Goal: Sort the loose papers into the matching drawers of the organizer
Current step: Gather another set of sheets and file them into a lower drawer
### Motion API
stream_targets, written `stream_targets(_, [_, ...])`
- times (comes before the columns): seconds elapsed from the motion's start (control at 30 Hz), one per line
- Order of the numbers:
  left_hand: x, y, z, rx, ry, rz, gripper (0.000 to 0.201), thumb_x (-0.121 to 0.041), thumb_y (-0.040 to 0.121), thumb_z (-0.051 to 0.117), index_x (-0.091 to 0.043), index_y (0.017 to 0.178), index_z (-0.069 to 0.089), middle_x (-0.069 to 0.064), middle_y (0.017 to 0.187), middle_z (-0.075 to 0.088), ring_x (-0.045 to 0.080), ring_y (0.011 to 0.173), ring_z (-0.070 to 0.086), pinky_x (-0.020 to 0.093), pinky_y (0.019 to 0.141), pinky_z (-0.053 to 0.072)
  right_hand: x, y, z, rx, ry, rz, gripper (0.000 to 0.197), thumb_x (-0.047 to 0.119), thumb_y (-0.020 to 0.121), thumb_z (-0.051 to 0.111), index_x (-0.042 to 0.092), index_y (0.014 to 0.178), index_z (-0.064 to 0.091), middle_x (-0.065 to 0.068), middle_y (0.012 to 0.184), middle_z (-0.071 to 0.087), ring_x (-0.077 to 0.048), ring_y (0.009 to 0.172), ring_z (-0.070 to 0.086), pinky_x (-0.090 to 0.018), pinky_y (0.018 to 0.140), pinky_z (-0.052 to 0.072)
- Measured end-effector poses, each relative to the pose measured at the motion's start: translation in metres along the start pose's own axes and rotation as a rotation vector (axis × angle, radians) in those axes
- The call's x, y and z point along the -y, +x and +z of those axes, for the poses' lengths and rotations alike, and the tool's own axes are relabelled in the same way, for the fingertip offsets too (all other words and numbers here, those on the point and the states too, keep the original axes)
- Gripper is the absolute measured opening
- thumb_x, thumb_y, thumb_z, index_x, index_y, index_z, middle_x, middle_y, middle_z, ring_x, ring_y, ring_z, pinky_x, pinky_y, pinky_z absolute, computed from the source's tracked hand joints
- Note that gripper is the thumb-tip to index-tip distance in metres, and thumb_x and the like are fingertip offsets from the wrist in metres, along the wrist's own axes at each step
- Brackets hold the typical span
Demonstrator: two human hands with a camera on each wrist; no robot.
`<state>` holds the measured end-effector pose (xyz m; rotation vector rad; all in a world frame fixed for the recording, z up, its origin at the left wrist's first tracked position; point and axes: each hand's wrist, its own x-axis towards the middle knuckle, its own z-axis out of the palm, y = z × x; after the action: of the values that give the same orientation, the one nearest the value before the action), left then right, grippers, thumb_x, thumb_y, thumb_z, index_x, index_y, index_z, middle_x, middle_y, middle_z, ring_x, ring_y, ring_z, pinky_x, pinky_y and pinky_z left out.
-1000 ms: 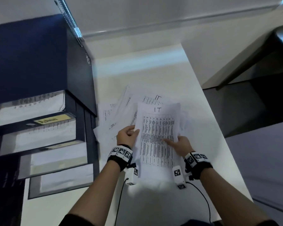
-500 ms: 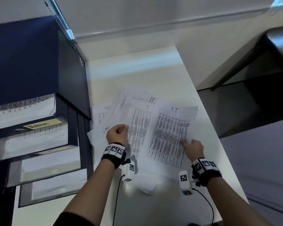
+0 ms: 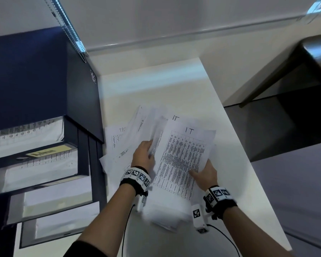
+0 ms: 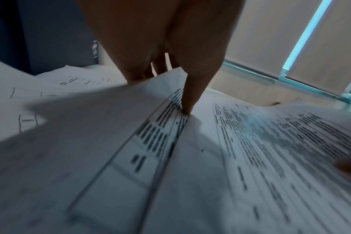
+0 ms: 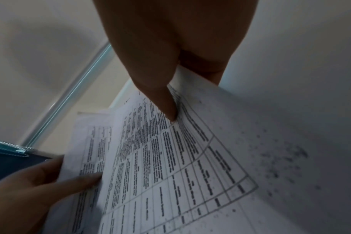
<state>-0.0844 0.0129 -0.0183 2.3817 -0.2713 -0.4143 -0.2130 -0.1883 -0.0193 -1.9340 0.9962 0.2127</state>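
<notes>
A printed table sheet headed "IT" (image 3: 183, 158) is lifted off the pile, and my right hand (image 3: 198, 172) pinches its lower right edge. The right wrist view shows the thumb (image 5: 160, 98) on top of that sheet (image 5: 170, 158) and the fingers beneath. My left hand (image 3: 148, 151) pinches the edge of a second printed sheet (image 3: 154, 125) just to the left, thumb (image 4: 187, 101) pressed on the sheet (image 4: 130, 142). More loose papers (image 3: 119, 143) lie fanned beneath on the white table (image 3: 156, 86). The dark blue organizer (image 3: 44, 80) stands at the left with several drawers pulled out.
One open drawer carries a yellow "Admin" label (image 3: 44, 153); the drawers below (image 3: 50, 199) hold white sheets. A sheet headed "TAS" (image 3: 117, 138) lies against the organizer. The table's right edge (image 3: 235, 138) drops to a dark floor. A blind chain (image 3: 69, 28) hangs behind the organizer.
My right hand slid the "IT" sheet to the right, then lifted it and brought it back left. My left hand let go of that sheet and now pinches the sheet that lay beneath.
</notes>
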Motion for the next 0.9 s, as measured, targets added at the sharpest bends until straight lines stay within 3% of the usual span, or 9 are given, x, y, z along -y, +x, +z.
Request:
stream_targets(0.1, [-0.008,-0.013,0.0,0.043,-0.041,0.116,0.066,-0.008,0.095,0.056,-0.037,0.15,0.033,-0.009,0.099,0.067,0.002,0.08,0.061,0.01,0.073,0.047,-0.007,0.002,-0.003,-0.053,-0.009,0.041,0.057,0.014,0.079,0.08,0.006,0.126,0.049,-0.014,0.122,0.064,-0.032,0.11,0.062,-0.027,0.088,0.044])
stream_targets(0.2, [-0.002,-0.018,0.002,0.014,-0.199,0.069,0.052,-0.031,0.095,0.062,-0.044,0.141,0.041,-0.006,0.079,0.069,0.014,0.062,0.063,0.022,0.062,0.054,-0.014,0.001,-0.006,-0.074,0.007,0.058,0.057,0.018,0.079,0.08,0.006,0.126,0.05,-0.016,0.123,0.064,-0.032,0.11,0.062,-0.031,0.092,0.045])
stream_targets(0.3, [-0.002,-0.019,-0.006,-0.073,-0.348,-0.068,0.046,-0.043,0.087,0.071,-0.024,0.128,0.06,-0.005,0.106,0.072,0.019,0.098,0.069,0.033,0.09,0.056,-0.014,-0.004,-0.008,-0.063,-0.003,0.029,0.053,0.018,0.082,0.078,0.005,0.127,0.053,-0.013,0.123,0.064,-0.029,0.112,0.061,-0.026,0.09,0.039])
stream_targets(0.37, [-0.007,-0.018,-0.013,0.021,-0.293,-0.193,0.077,-0.049,0.08,0.076,-0.012,0.141,0.049,0.002,0.138,0.057,0.025,0.132,0.051,0.035,0.109,0.041,-0.009,-0.01,-0.009,-0.033,-0.009,-0.009,0.042,0.016,0.086,0.074,0.008,0.122,0.055,-0.006,0.114,0.062,-0.023,0.112,0.059,-0.024,0.089,0.037])
stream_targets(0.47, [-0.003,-0.012,-0.014,0.183,-0.204,-0.328,0.108,-0.054,0.067,0.084,-0.007,0.15,0.033,0.01,0.153,0.039,0.029,0.142,0.037,0.041,0.113,0.034,-0.005,-0.016,-0.005,0.105,-0.064,-0.053,0.037,0.021,0.084,0.076,0.013,0.115,0.057,0.002,0.103,0.061,-0.024,0.108,0.063,-0.023,0.083,0.043])
stream_targets(0.57, [0.002,-0.013,-0.011,0.217,-0.194,-0.316,0.083,-0.037,0.073,0.085,-0.002,0.139,0.048,0.006,0.141,0.051,0.025,0.133,0.047,0.037,0.109,0.038,-0.007,-0.017,0.001,0.178,-0.168,-0.072,0.078,0.035,0.071,0.086,0.013,0.134,0.046,-0.003,0.121,0.061,-0.025,0.116,0.06,-0.031,0.094,0.048])
stream_targets(0.7, [-0.009,-0.028,-0.027,0.181,-0.388,-0.179,0.039,-0.028,0.083,0.078,-0.008,0.113,0.064,-0.005,0.115,0.064,0.013,0.109,0.062,0.029,0.099,0.045,0.007,-0.012,-0.006,-0.023,-0.262,-0.101,0.121,0.062,0.063,0.082,0.012,0.153,0.019,-0.015,0.143,0.035,-0.033,0.134,0.038,-0.046,0.112,0.035])
stream_targets(0.8, [-0.024,-0.03,-0.058,0.147,-0.574,-0.142,0.029,-0.033,0.081,0.079,-0.019,0.104,0.069,-0.003,0.1,0.075,0.013,0.097,0.07,0.038,0.094,0.054,0.033,-0.011,-0.024,-0.027,0.126,-0.259,0.106,0.056,0.063,0.086,0.017,0.146,0.033,-0.002,0.142,0.048,-0.019,0.13,0.048,-0.042,0.107,0.044])
stream_targets(0.9, [-0.044,-0.031,-0.097,0.103,-0.665,-0.02,0.018,-0.024,0.082,0.078,-0.021,0.098,0.069,-0.007,0.091,0.076,0.004,0.087,0.071,0.024,0.08,0.055,0.075,-0.026,-0.04,0.125,0.489,-0.337,0.052,0.013,0.083,0.077,0.014,0.128,0.052,-0.002,0.124,0.065,-0.009,0.107,0.067,-0.031,0.092,0.056])
